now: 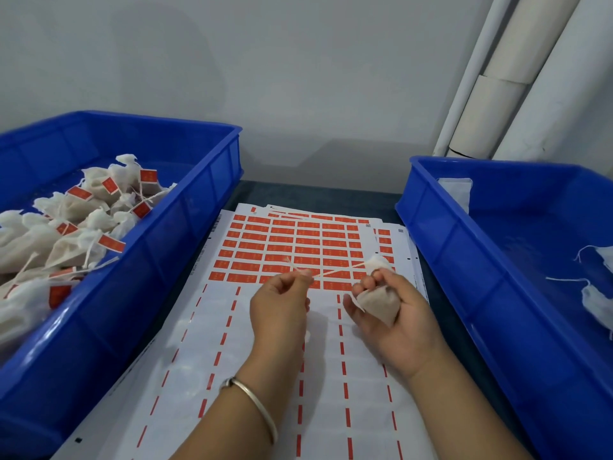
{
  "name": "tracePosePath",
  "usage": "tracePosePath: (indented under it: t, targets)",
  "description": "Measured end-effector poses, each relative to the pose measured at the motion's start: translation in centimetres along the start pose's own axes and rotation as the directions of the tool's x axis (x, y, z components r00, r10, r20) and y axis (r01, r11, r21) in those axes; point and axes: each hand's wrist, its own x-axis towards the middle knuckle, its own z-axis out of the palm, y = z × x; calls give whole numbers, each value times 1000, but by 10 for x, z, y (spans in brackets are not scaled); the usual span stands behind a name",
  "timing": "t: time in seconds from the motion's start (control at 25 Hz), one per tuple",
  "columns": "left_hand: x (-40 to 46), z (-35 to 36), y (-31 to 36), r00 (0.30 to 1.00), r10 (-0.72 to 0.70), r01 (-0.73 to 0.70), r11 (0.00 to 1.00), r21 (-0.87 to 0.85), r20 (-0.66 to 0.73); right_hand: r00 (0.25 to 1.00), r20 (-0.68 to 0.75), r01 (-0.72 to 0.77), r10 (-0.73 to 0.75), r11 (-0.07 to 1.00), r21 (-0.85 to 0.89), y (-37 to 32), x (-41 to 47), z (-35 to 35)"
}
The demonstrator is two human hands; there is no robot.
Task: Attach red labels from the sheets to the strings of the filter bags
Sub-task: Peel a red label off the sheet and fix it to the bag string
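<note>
**Both hands on one filter bag, string pulled tight over the label sheets**

Right hand: fingers curled round one filter bag, its gathered top poking out above the fingertips. Left hand: thumb and forefinger pinch the far end of that bag's string, a short frayed tail sticking up past the pinch. The string runs taut between the two hands, just above the red rows. From my end I see a silver bangle on the left wrist.

Under the hands: a stack of label sheets, at least three judging by the offset far edges; I can't count them exactly. On the top sheet I count roughly eight rows of red labels still in place at the far end. The near part is peeled bare, only red dashes between columns.

Two blue trays. Left tray holds a heap of labelled bags; I make out about nine red tags, the bags themselves overlap too much for a count. Right tray shows three unlabelled bags along its right side, partly cut by the frame edge, plus a flat pale piece against the far wall that I can't identify.

Both trays and the sheets sit on a dark table. White pipes run up the wall at far right.
</note>
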Motion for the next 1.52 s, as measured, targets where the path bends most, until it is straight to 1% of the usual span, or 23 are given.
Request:
tracePosePath:
  t: [0.12,0.16,0.2,0.24,0.28,0.32,0.36,0.4,0.44,0.52,0.56,0.6,0.68,0.72,0.8,0.88,0.96,1.04,1.16,1.24,1.32,1.4,1.52]
  targets:
    - [-4,2,-2,999,31,-33,997,65,32,998,49,27,-35,988,154,0,2,-2]
    - [-5,2,-2,997,49,-54,994,94,58,997,59,37,-49,981,188,-1,2,-2]
    - [-6,3,-3,992,81,-93,987,131,94,996,56,54,-65,981,187,-2,1,-2]
    - [-8,3,-3,982,128,-151,974,168,140,996,52,69,-76,988,138,-3,1,-2]
    - [-9,3,-3,963,189,-227,954,198,194,995,51,84,-86,995,45,-3,0,-3]
    - [-11,2,-3,933,259,-316,922,225,250,995,44,97,-94,992,-81,-3,-1,-3]
    - [-13,2,-3,893,332,-411,876,251,303,993,25,117,-114,966,-230,-2,-1,-4]
    - [-15,1,-3,850,394,-494,828,267,351,988,-5,141,-155,910,-389,0,-2,-3]
    - [-16,0,-3,813,438,-552,790,267,384,978,-25,159,-205,827,-539,3,-3,-1]
    - [-18,-1,-2,766,487,-611,754,240,420,956,-24,172,-291,627,-760,9,-6,2]
    - [-18,-1,-2,748,504,-632,739,233,432,952,4,178,-305,545,-820,12,-8,5]
    - [-18,-1,-2,734,519,-651,721,236,438,952,41,191,-303,485,-854,14,-9,7]
    - [-17,-1,-2,713,540,-678,693,245,447,956,126,218,-265,357,-908,17,-11,9]
    - [-16,-1,-2,706,545,-685,687,242,453,960,151,222,-235,314,-923,18,-11,9]
    - [-16,0,-2,710,532,-671,711,212,462,968,193,234,-160,301,-924,20,-14,12]
    - [-15,-1,0,733,499,-631,753,188,463,969,233,245,-77,343,-907,21,-15,15]
    - [-13,-1,1,756,474,-602,774,197,451,961,272,269,-45,374,-887,22,-16,16]
    - [-11,-1,2,776,469,-588,780,214,423,952,298,299,-64,379,-876,24,-16,13]
    - [-10,0,0,774,484,-607,751,260,407,945,314,325,-89,354,-877,26,-14,8]
    - [-11,2,-3,780,475,-597,759,257,408,936,338,351,-99,345,-871,26,-14,7]
    - [-12,3,-5,804,437,-548,808,217,403,918,377,395,-120,343,-852,27,-15,6]
    - [-11,3,-6,842,387,-465,873,143,374,904,403,428,-145,338,-838,29,-15,6]
    - [-6,3,-6,905,286,-319,946,55,316,898,397,437,-188,296,-849,28,-11,3]
